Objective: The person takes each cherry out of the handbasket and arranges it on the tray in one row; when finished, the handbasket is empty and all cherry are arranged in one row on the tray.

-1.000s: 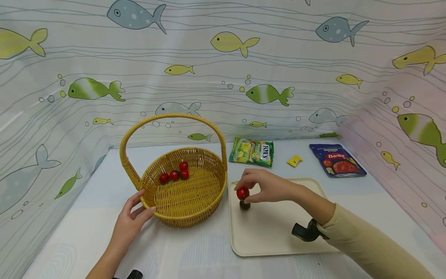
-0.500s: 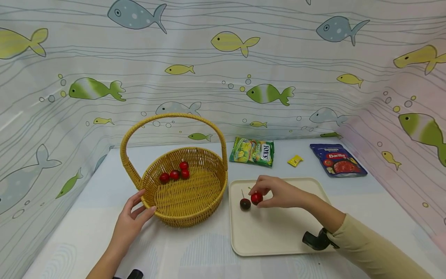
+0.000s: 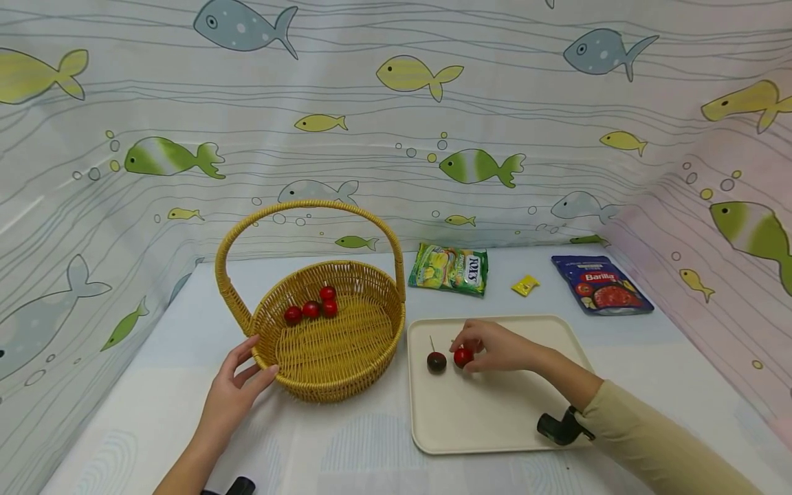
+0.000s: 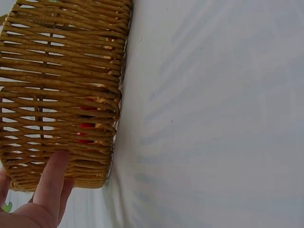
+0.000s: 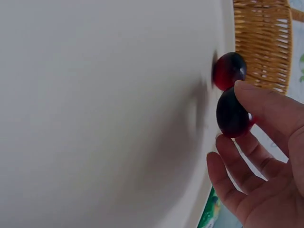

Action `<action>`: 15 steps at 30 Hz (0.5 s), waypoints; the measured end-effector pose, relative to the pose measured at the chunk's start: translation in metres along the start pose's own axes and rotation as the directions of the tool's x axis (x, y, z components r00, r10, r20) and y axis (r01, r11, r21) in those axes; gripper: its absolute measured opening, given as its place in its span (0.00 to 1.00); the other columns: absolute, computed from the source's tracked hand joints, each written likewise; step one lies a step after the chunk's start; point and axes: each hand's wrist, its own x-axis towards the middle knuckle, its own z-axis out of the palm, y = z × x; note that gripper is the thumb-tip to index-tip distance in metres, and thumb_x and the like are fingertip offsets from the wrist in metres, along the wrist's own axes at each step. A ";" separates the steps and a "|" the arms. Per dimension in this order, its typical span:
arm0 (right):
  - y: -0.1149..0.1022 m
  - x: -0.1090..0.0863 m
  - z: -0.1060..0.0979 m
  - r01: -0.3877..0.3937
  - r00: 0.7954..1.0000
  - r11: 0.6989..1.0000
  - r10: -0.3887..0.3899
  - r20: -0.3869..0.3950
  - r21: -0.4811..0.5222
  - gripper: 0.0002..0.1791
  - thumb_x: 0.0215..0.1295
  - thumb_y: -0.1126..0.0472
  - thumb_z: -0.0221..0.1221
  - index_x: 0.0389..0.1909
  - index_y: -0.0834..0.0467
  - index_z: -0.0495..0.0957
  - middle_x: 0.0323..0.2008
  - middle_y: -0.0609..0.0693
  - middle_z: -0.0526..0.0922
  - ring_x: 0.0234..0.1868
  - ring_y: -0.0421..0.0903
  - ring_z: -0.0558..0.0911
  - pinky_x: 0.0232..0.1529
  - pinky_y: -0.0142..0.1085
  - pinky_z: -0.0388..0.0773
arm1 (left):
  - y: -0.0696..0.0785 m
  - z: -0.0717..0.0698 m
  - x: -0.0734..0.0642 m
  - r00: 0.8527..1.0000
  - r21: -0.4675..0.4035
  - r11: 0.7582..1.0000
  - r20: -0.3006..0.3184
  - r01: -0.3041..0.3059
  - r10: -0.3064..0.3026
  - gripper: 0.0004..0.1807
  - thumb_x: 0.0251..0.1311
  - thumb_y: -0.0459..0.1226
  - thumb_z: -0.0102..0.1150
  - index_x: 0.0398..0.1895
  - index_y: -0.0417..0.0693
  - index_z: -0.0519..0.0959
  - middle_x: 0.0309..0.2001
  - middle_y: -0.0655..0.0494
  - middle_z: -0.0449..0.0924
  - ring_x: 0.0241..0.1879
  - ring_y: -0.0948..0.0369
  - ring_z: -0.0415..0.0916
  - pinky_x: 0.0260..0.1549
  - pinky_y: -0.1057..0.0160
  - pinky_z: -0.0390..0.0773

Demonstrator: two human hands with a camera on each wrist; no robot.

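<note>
My right hand (image 3: 498,346) pinches a red cherry (image 3: 462,357) between thumb and fingers, over the left part of the cream tray (image 3: 495,426). The right wrist view has this cherry (image 5: 231,116) looking dark, against the thumb. Just left of it on the tray is a dark cherry (image 3: 436,362) with its stem upright. My left hand (image 3: 230,395) touches the near left side of a yellow wicker basket (image 3: 334,392), its fingers spread. In the left wrist view one finger lies straight against the woven wall (image 4: 61,95). Several red cherries (image 3: 311,309) sit inside the basket.
Behind the tray lie a green FOX'S candy bag (image 3: 448,269), a small yellow wrapped candy (image 3: 525,285) and a blue Barilla pouch (image 3: 602,284). The basket's tall handle (image 3: 309,204) arches above it. A fish-print sheet (image 3: 346,151) rises at the back.
The right hand has moved right with the red cherry, away from the dark one, then slightly lower over the tray. The left hand and basket have stayed in place.
</note>
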 end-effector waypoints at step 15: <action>0.004 0.002 0.005 -0.038 0.999 0.999 0.037 0.032 0.012 0.16 0.50 0.65 0.69 0.42 0.59 0.80 0.35 0.48 0.73 0.37 0.44 0.74 0.39 0.33 0.76 | 0.002 0.000 -0.001 1.000 0.003 1.000 0.001 0.019 -0.019 0.40 0.63 0.47 0.56 0.72 0.48 0.48 0.67 0.39 0.48 0.63 0.42 0.58 0.47 0.59 0.75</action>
